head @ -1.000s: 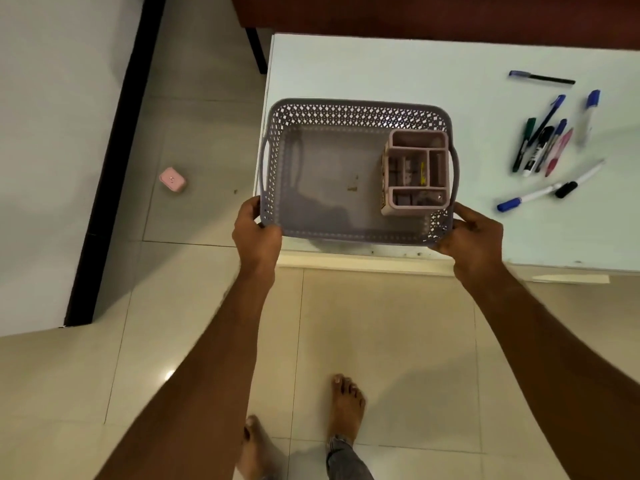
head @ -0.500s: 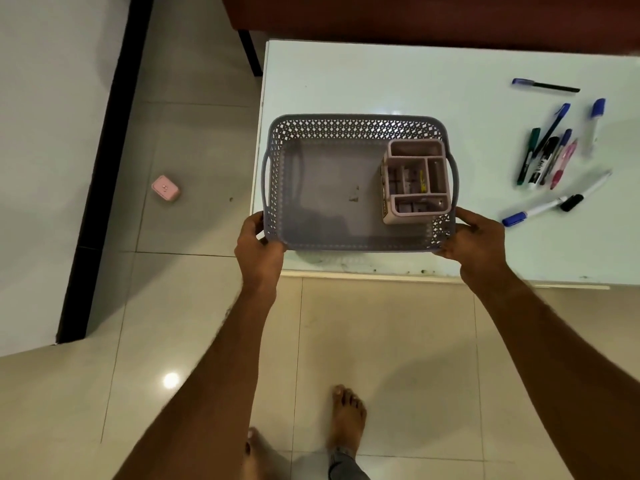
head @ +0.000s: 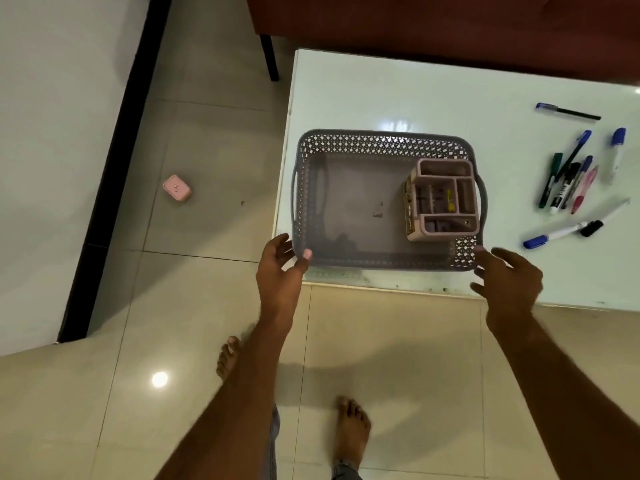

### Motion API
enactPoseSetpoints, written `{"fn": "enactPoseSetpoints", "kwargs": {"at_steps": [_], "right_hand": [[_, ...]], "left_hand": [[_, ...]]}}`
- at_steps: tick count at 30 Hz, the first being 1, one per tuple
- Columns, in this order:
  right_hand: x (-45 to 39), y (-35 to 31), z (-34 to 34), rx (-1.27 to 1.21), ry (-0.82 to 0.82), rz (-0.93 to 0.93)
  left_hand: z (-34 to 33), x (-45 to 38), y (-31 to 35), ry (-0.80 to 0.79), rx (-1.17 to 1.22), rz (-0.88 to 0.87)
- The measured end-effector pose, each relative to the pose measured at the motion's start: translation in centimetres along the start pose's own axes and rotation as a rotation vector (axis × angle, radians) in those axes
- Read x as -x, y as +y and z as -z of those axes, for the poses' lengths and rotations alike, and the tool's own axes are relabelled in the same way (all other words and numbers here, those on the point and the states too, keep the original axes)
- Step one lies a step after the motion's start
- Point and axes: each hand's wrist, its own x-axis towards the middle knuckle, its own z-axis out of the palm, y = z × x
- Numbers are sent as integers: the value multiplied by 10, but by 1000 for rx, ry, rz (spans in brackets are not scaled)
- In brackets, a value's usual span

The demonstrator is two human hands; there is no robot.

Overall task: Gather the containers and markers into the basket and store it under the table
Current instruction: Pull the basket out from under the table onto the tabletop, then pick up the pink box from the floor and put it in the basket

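A grey perforated basket [head: 381,143] rests on the near left corner of the pale table [head: 415,95]. A pink compartmented organizer [head: 445,167] stands inside it at the right end. My left hand [head: 280,271] is at the basket's near left corner, fingers spread, thumb tip just on the rim. My right hand [head: 509,282] hovers open beside the near right corner, not touching. Several markers [head: 568,185] lie in a bunch on the table to the right, with a blue-capped white marker [head: 554,234], a thick blue-capped one [head: 614,154] and a blue pen [head: 568,112] apart.
A small pink box [head: 177,188] lies on the tiled floor left of the table. A white panel with a black edge [head: 114,168] runs along the left. Dark brown furniture [head: 450,26] stands behind the table. My bare feet [head: 351,431] are near the table's front edge.
Both hands gripped the basket's near corners before; now they have let go and drawn back with fingers spread. The basket sits a little farther in on the table.
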Motion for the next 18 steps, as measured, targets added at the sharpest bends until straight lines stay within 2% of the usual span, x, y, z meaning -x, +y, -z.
{"fn": "enactPoseSetpoints", "kwargs": {"at_steps": [2,4,7,11,14,18], "right_hand": [[19,11,-4,-91,140,-47],[43,27,-11,-83,217,-94],[91,59,-38,122,177,-131],[168,88,-104,459,-83,-106],[221,85,-170,774,-345,20],[278,59,-265,853,-694,132]], "left_hand": [[12,-4,-4,37,36,-14],[28,-10,-6,73,38,-32],[66,-29,-10,123,5,1],[137,-65,-15,157,-123,71],[194,-89,-16,116,-198,158],[260,-127,-5,55,-372,227]]}}
